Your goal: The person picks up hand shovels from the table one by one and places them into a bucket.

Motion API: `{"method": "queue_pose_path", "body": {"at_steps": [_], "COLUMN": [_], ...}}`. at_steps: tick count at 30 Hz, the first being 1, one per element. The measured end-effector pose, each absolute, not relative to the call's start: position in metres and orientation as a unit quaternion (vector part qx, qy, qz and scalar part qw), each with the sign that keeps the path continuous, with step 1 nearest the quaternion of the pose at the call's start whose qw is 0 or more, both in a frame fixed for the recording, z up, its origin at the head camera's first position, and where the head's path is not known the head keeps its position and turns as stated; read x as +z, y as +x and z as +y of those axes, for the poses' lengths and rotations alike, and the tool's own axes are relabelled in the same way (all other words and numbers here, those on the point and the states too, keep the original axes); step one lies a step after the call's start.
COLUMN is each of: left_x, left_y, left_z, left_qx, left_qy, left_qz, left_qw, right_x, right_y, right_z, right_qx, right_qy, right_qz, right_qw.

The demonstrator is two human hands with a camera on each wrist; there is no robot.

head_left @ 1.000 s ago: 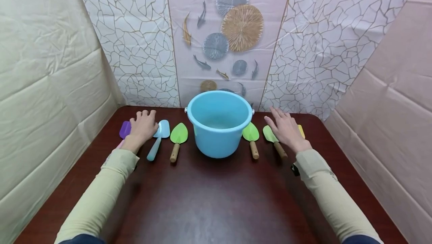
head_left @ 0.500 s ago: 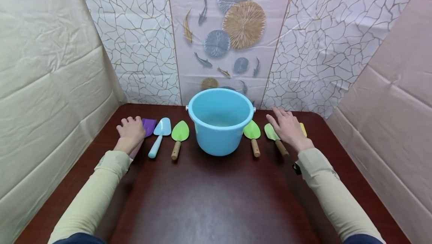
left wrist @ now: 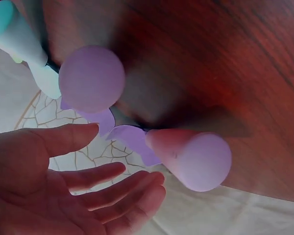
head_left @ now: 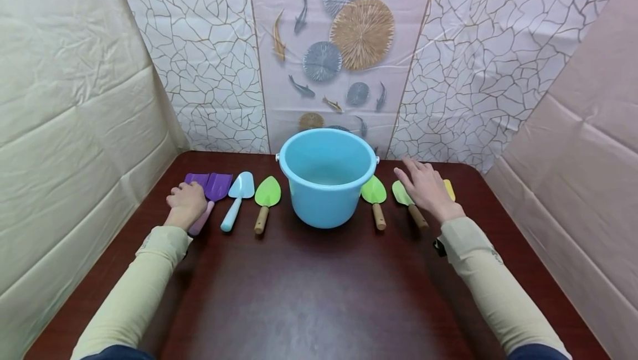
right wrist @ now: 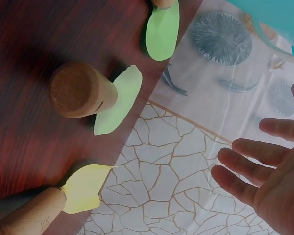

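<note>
My left hand (head_left: 186, 202) hovers palm down with loosely bent fingers over two purple toy shovels at the table's left. One purple shovel (head_left: 219, 186) shows its blade and pinkish handle; the other purple shovel (head_left: 197, 179) is mostly covered by the hand in the head view. In the left wrist view, the handle ends (left wrist: 206, 161) stand apart from the fingers. My right hand (head_left: 426, 185) hangs with spread fingers over a pale green trowel (head_left: 400, 192) and a yellow trowel (right wrist: 85, 188), holding nothing.
A light blue bucket (head_left: 326, 205) stands at the back middle. Left of it lie a light blue shovel (head_left: 242, 185) and a green trowel (head_left: 268, 191); another green trowel (head_left: 374, 189) lies to its right. Fabric walls (head_left: 209, 72) enclose the table's back and sides.
My left hand has moved left from beside the light blue shovel and slightly back toward me, uncovering one purple shovel. The right hand has stayed nearly in place.
</note>
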State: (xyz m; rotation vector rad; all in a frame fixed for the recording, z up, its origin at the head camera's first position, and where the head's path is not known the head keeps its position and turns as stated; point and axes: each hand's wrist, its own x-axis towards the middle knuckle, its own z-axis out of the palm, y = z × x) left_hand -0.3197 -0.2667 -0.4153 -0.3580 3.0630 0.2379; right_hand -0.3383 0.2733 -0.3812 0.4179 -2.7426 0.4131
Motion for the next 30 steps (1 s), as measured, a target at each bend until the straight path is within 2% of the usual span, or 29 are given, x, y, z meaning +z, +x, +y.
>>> {"method": "queue_pose_path", "body": {"at_steps": [18,30], "left_x": [-0.418,-0.421], "left_y": [-0.322,-0.321], "left_z": [-0.276,-0.284], "left_qx": [0.086,0.082], "left_qy": [-0.141,-0.13], "left_qz": [0.984,0.986], "left_qw": [0.064,0.07], "right_x": [-0.381,-0.381], "right_y": [-0.337,-0.337], "right_z": [0.274,0.274], "right_qx": [0.147,0.142], "right_qy": [0.142,0.141], "right_qz": [-0.966,-0.968], "right_qw": [0.157,0.148]}}
